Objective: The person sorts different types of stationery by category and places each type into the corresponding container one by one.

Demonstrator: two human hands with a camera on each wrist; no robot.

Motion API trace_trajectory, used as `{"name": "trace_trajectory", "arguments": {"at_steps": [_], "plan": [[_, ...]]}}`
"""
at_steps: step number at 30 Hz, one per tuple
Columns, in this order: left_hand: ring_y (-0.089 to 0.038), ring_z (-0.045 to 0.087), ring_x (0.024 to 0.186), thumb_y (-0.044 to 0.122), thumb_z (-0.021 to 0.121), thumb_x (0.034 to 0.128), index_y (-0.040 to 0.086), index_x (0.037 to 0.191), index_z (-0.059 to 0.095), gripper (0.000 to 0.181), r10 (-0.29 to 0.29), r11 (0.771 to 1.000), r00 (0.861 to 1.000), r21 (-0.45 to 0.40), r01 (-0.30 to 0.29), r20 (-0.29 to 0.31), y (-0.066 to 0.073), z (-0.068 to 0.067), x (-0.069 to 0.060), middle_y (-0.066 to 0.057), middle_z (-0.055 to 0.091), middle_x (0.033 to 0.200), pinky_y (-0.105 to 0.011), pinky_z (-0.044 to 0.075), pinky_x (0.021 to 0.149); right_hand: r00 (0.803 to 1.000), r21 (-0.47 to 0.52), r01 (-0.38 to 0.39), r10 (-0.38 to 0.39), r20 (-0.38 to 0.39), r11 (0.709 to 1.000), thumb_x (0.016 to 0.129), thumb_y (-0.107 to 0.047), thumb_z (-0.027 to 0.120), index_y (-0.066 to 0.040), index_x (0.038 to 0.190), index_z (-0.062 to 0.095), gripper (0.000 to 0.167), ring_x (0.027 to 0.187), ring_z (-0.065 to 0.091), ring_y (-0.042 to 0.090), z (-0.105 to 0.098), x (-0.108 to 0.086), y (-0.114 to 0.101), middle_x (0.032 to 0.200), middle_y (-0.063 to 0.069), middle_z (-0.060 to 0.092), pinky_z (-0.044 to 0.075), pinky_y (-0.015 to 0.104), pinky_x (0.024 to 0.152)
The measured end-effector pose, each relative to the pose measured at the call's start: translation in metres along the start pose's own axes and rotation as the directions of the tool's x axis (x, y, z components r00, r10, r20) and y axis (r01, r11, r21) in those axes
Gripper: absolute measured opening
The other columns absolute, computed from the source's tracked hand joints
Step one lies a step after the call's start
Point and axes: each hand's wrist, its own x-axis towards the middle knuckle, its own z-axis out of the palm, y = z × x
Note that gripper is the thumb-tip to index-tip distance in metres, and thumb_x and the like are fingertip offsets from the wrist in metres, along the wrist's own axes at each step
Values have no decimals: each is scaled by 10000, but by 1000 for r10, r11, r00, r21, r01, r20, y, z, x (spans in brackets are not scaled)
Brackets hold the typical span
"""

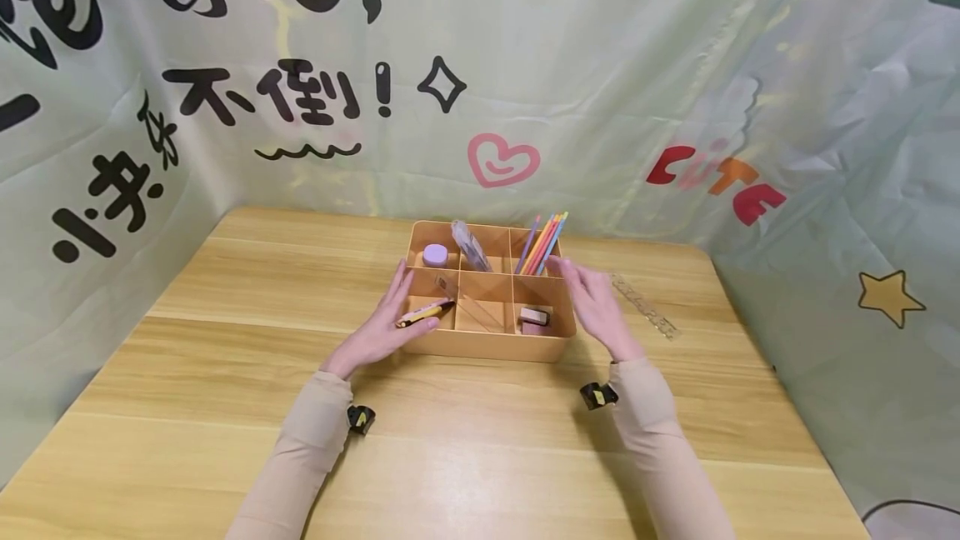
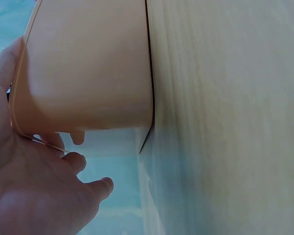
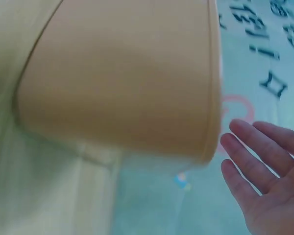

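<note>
A tan desk organizer [image 1: 480,345] with several compartments stands on the table. My left hand [image 1: 378,328] is at its front left corner, thumb over the rim and fingers spread along the side wall. A yellow-and-black pen [image 1: 425,314] slants across the front left compartment, one end close to that thumb. Beside the right wall, my right hand [image 1: 596,307] has its fingers extended; in the right wrist view the fingertips come close to the rim, and contact is unclear. Colourful sticks or pens [image 1: 542,248] stand in the back right compartment, and erasers [image 1: 535,317] lie in the front right one.
The back row also holds a purple-lidded jar [image 1: 435,255] and a purple, partly clear item [image 1: 470,246]. A clear strip [image 1: 450,288] like a ruler leans in the front compartments. Another clear ruler [image 1: 643,307] lies on the wooden table [image 1: 480,457]. A printed cloth [image 1: 600,90] hangs behind.
</note>
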Motion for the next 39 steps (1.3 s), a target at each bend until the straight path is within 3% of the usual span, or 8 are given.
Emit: {"name": "trace_trajectory", "arguments": {"at_steps": [2,10,14,20,26,39], "plan": [[-421,-122,1559,393,649,968,119,1627,-46,996,-2,1000,1000,6,2,-1,0,0,0,36,-263,1676,-694,58,1222,998,45,-39,41,-44,998,1122,-285,272,66,1361,575,521,1314,551,444,-6,-4,11,1365,265,613,382,571,1153],[-423,-138,1556,409,647,967,161,1626,-65,1001,-12,1000,1000,8,12,6,1,-1,-1,39,-265,1675,-719,40,1208,979,60,-166,171,-108,984,1124,-316,195,86,1442,465,580,1369,467,477,-27,-17,53,1452,315,509,321,587,1183],[-430,-133,1556,409,644,968,152,1627,-53,994,-8,1000,1000,16,8,3,0,-1,0,31,-255,1678,-732,28,1199,965,3,-241,240,-108,970,1121,-355,188,92,1443,459,615,1380,450,483,-36,-21,74,1464,325,488,319,591,1184],[-415,-133,1559,384,655,966,147,1627,-49,993,5,1000,1000,-2,-5,1,-1,-1,1,31,-259,1676,-694,47,1222,942,-143,-335,334,-35,931,1112,-354,148,95,1474,411,634,1448,344,489,-49,-24,95,1536,319,399,254,597,1217],[-424,-135,1556,405,650,966,140,1626,-55,1001,1,1000,1000,1,-1,0,1,-1,-1,15,-262,1678,-702,47,1217,926,-234,-370,378,-12,899,1101,-346,159,93,1493,382,629,1468,303,497,-55,-23,105,1553,320,366,218,583,1240],[-428,-23,1566,352,658,973,127,1624,-57,993,8,1000,1000,-24,-8,3,1,0,0,18,-262,1677,-596,165,1246,909,-296,-396,417,9,869,1094,-315,309,96,1510,343,585,1364,428,538,-59,-17,116,1545,360,342,349,629,1151]]}}
